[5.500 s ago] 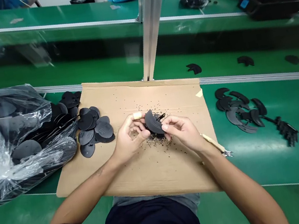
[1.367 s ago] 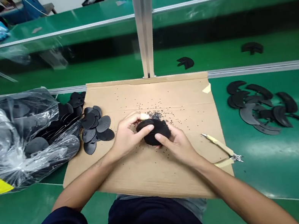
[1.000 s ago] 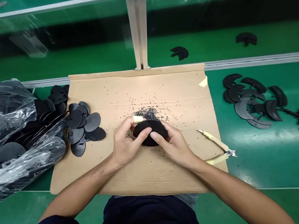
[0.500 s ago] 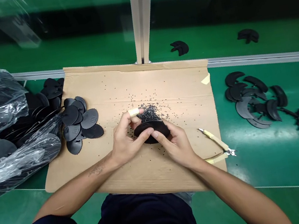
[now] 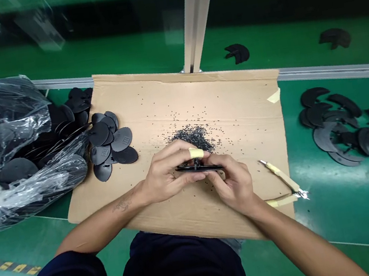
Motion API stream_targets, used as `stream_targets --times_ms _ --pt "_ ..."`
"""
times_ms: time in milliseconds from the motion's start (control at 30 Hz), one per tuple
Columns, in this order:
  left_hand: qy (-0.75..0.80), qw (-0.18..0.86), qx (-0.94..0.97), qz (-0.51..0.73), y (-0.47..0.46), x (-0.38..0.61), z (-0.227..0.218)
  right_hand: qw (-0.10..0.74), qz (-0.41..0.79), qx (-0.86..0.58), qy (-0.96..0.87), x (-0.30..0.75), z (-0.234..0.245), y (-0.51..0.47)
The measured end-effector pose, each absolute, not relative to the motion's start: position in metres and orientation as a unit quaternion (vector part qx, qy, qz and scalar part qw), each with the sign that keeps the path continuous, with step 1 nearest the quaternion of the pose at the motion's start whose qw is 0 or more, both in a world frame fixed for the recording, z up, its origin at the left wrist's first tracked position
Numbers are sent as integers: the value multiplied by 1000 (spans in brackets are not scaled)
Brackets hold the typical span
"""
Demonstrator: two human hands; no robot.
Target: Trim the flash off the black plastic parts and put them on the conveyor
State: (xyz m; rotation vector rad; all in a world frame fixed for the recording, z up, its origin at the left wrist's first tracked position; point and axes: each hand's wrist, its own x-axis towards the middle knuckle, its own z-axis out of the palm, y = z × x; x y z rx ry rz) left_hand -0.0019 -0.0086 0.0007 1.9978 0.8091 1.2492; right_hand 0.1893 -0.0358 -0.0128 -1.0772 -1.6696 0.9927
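Observation:
A round black plastic disc [image 5: 200, 168] is held nearly edge-on over the cardboard sheet. My left hand [image 5: 170, 168] grips its left side, thumb below and fingers above; pale yellow tape wraps one finger. On the right side of the disc, my right hand [image 5: 232, 179] pinches the rim between thumb and fingers. A small dark part stands up from the disc's face near my left fingertips; its form is too small to make out. Just beyond the hands lies a heap of tiny black bits [image 5: 198, 136], scattered outward.
The cardboard sheet [image 5: 119, 92] covers the green bench. Left are loose black discs [image 5: 121, 139] and a clear plastic bag [image 5: 12, 197] of more. Right lie yellow-handled nippers [image 5: 282, 175] and curved black pieces [image 5: 325, 136]. A metal post [image 5: 199, 16] rises behind.
The disc has tipped from showing its face to nearly edge-on. My left fingers have come down over its top. The whole view has shifted, so things appear further right.

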Motion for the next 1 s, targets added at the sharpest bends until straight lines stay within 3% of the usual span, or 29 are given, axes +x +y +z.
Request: stream_targets --times_ms 433,667,1000 --pt "294 255 789 476 -9 -5 -2 440 355 -437 -699 191 -9 -34" --pt "284 266 789 476 -9 -5 -1 481 272 -386 -739 189 -10 -31" --pt "288 288 772 487 -12 -5 3 478 287 -376 -741 191 -6 -34"
